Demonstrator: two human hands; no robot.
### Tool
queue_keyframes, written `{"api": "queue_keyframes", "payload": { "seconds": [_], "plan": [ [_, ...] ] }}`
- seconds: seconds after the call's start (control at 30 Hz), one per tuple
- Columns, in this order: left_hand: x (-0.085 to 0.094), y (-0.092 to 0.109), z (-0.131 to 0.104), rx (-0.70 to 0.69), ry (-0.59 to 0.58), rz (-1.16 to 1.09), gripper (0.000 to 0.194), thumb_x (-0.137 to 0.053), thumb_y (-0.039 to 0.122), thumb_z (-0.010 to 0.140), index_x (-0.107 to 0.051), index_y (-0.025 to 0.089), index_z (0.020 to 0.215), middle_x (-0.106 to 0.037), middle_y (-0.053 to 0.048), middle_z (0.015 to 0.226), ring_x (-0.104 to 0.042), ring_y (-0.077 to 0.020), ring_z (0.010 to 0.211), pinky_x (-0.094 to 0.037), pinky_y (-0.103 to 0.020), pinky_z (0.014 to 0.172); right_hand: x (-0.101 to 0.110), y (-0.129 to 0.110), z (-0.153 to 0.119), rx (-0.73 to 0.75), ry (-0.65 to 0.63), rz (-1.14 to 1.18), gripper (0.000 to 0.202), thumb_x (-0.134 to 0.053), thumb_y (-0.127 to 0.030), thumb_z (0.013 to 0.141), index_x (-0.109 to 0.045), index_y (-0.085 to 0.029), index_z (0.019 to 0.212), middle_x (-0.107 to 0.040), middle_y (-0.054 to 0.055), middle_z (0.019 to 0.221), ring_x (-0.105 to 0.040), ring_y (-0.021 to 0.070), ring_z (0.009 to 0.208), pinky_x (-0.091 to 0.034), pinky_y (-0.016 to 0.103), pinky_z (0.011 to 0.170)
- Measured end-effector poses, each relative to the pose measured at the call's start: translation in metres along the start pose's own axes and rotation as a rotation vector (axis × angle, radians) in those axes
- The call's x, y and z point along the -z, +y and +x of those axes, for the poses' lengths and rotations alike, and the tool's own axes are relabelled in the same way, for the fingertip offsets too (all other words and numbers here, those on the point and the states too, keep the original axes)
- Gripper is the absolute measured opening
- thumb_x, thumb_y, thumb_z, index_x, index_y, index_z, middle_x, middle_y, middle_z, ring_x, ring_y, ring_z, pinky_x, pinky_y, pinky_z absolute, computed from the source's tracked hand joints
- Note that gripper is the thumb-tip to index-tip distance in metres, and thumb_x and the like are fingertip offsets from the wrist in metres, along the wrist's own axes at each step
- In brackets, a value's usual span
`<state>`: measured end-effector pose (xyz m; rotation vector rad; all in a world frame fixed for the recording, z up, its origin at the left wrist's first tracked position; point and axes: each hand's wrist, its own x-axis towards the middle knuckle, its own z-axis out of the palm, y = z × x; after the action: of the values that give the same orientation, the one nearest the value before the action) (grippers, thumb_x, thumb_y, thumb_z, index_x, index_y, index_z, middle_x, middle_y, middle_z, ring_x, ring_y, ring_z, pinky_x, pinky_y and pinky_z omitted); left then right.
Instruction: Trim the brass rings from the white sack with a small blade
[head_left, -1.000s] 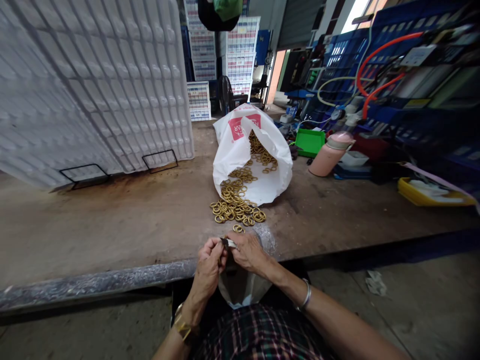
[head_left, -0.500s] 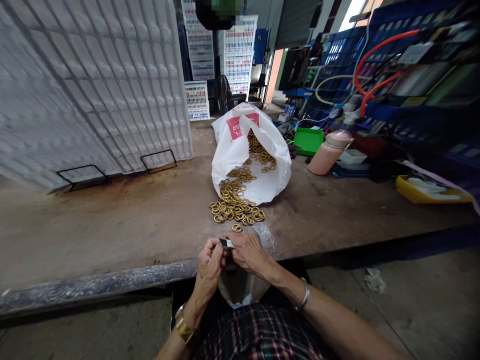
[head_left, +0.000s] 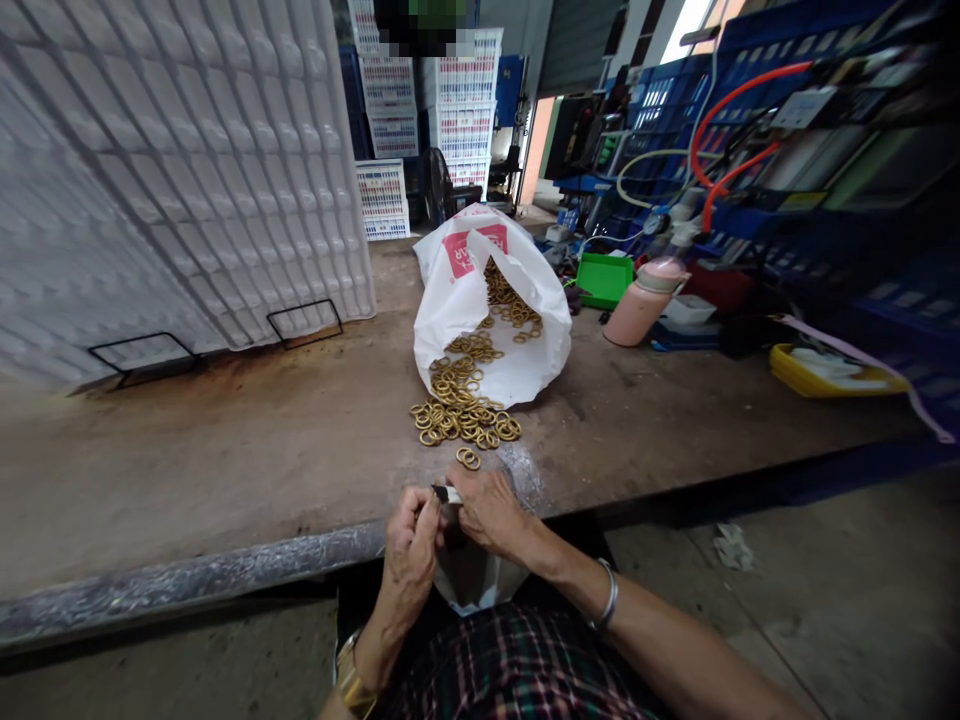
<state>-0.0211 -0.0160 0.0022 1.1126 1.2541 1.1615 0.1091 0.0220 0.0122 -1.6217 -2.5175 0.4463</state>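
Observation:
My left hand (head_left: 412,535) and my right hand (head_left: 491,512) meet at the table's front edge, both with fingers closed. Between them is a small black and white piece (head_left: 450,494), pinched by my left fingertips at its black end and touching my right hand at its white end. Just beyond my hands lie a few loose brass-coloured rings (head_left: 468,458). A pile of similar rings (head_left: 465,410) spills from the mouth of a white plastic bag (head_left: 536,370) with a red print. Below my hands a pale bag or container (head_left: 480,580) shows in part.
White ribbed trays (head_left: 225,160) stand at the left with black wire handles. On the right are a pink bottle (head_left: 637,308), a green tray (head_left: 604,280), a yellow tray (head_left: 832,375) and orange hoses. Stacked crates (head_left: 463,110) and a fan stand behind.
The whole view has shifted slightly, so the bench objects appear further left. My left hand sits a little lower and further left, and the small piece still lies between my hands.

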Motion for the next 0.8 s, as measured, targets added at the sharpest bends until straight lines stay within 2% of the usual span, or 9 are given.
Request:
{"api": "queue_keyframes", "payload": {
  "seconds": [0.13, 0.23, 0.3, 0.4, 0.53, 0.67, 0.8],
  "plan": [
    [-0.001, 0.012, -0.017, 0.071, -0.078, -0.063, 0.037, -0.053, 0.051, 0.078, -0.047, 0.016, 0.069, -0.045, 0.004, 0.055, -0.038, -0.0062, 0.045, -0.027, -0.017, 0.041, -0.004, 0.02, 0.002, -0.103, 0.043, 0.001, 0.025, -0.041, -0.013, 0.073, -0.052, -0.017, 0.095, -0.064, 0.006, 0.075, -0.056, 0.0171, 0.064, -0.023, 0.027, 0.054],
    [-0.002, 0.018, -0.02, 0.206, -0.153, -0.277, 0.035, -0.057, 0.049, 0.077, -0.045, 0.017, 0.071, -0.047, 0.004, 0.057, -0.035, -0.0049, 0.042, -0.023, -0.016, 0.037, -0.003, 0.041, 0.007, -0.186, 0.138, 0.008, 0.022, -0.041, -0.012, 0.075, -0.052, -0.016, 0.093, -0.063, 0.006, 0.077, -0.056, 0.0169, 0.069, -0.026, 0.026, 0.057],
    [-0.001, 0.017, -0.016, 0.263, -0.146, -0.436, 0.034, -0.059, 0.047, 0.076, -0.044, 0.017, 0.071, -0.051, 0.002, 0.063, -0.035, -0.004, 0.042, -0.022, -0.015, 0.036, -0.001, 0.048, 0.01, -0.195, 0.199, 0.052, 0.021, -0.04, -0.014, 0.078, -0.052, -0.017, 0.095, -0.063, 0.006, 0.082, -0.056, 0.0168, 0.073, -0.028, 0.025, 0.06],
    [0.0, 0.014, -0.007, 0.278, -0.101, -0.578, 0.033, -0.062, 0.043, 0.075, -0.046, 0.014, 0.073, -0.058, -0.003, 0.077, -0.036, -0.0032, 0.044, -0.023, -0.015, 0.035, 0.001, 0.049, 0.013, -0.185, 0.212, 0.11, 0.022, -0.042, -0.019, 0.082, -0.05, -0.02, 0.102, -0.063, 0.004, 0.089, -0.057, 0.0165, 0.076, -0.03, 0.024, 0.062],
    [0.002, 0.01, 0.001, 0.335, -0.077, -0.716, 0.029, -0.068, 0.035, 0.071, -0.048, 0.015, 0.075, -0.059, -0.004, 0.075, -0.035, -0.003, 0.042, -0.023, -0.014, 0.034, -0.002, 0.041, 0.013, -0.206, 0.175, 0.051, 0.018, -0.045, -0.027, 0.083, -0.05, -0.021, 0.099, -0.064, 0.004, 0.092, -0.058, 0.0177, 0.077, -0.029, 0.026, 0.061],
    [0.005, 0.006, 0.005, 0.415, -0.105, -0.852, 0.031, -0.073, 0.03, 0.065, -0.054, 0.014, 0.083, -0.057, -0.002, 0.07, -0.034, -0.0026, 0.042, -0.022, -0.013, 0.034, -0.004, 0.039, 0.011, -0.228, 0.176, 0.043, 0.015, -0.044, -0.021, 0.081, -0.051, -0.021, 0.095, -0.063, 0.003, 0.091, -0.057, 0.017, 0.077, -0.028, 0.026, 0.061],
    [0.004, 0.004, 0.01, 0.5, -0.078, -0.938, 0.033, -0.076, 0.031, 0.061, -0.051, 0.011, 0.069, -0.055, -0.003, 0.069, -0.032, -0.001, 0.042, -0.021, -0.012, 0.034, -0.006, 0.043, 0.01, -0.196, 0.219, 0.08, 0.016, -0.043, -0.015, 0.078, -0.052, -0.02, 0.091, -0.061, 0.004, 0.09, -0.054, 0.0162, 0.076, -0.029, 0.025, 0.061]
  ]
}}
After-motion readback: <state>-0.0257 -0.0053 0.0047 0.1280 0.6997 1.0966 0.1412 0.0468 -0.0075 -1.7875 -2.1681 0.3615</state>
